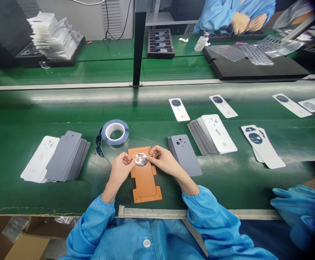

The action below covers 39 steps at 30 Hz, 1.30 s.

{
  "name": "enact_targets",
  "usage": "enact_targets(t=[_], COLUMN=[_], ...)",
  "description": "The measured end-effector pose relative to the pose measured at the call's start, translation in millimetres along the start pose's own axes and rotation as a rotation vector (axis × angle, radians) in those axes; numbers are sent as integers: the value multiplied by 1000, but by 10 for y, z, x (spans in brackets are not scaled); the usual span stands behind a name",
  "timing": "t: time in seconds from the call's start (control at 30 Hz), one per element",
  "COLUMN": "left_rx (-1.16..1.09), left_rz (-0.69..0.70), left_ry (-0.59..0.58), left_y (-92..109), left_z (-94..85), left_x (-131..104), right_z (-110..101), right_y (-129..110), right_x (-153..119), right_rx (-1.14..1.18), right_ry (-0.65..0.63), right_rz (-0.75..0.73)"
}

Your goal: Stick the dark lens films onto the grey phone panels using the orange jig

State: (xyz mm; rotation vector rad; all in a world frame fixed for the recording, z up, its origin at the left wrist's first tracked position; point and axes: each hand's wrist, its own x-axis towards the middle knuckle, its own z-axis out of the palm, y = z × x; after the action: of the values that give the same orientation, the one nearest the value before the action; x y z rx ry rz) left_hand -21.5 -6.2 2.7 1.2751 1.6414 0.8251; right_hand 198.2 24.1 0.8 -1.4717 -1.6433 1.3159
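A round silvery piece with holes (141, 160) is held over the upper part of an orange jig plate (145, 182) on the green bench. My left hand (121, 167) pinches its left edge between thumb and fingers. On the opposite side, my right hand (163, 160) is closed with its fingertips at the piece's right edge. Just beyond my left hand stands a roll of blue tape (115, 133), with dark camera-shaped stickers (99, 141) on its loose end. To the right of my right hand lies a stack of grey phone back panels (186, 155).
White panels (39, 159) and grey panels (65, 159) are stacked at left. At right are a fanned white stack (214, 133) and panels bearing dark round stickers (263, 144). Across the belt are a black tray (160, 43) and another person's hands (240, 23). A blue sleeve (301, 206) is at right.
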Motion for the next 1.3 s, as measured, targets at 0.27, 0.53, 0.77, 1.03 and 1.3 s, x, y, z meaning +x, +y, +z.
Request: enact_targets(t=[0.27,0.53,0.77,1.03,1.3], left_rx=[135,107,79,231,273], left_rz=[95,77,77,241,302], left_ry=[53,8,-6,87,-89], left_y=[29,2,28,0,-102], left_z=[23,-32,-136,-228,-292], left_x=[-61,-47,-93,-388,-531], right_z=[26,-278,-1301,-1426,-1410], right_y=[25,-73,33,197,-310], right_x=[48,-33,82,107,-131], right_rx=[-34,-133,-709,-689,-218], right_ry=[-15,16,132,183,386], right_rz=[-45,-101,-115,-70,-32])
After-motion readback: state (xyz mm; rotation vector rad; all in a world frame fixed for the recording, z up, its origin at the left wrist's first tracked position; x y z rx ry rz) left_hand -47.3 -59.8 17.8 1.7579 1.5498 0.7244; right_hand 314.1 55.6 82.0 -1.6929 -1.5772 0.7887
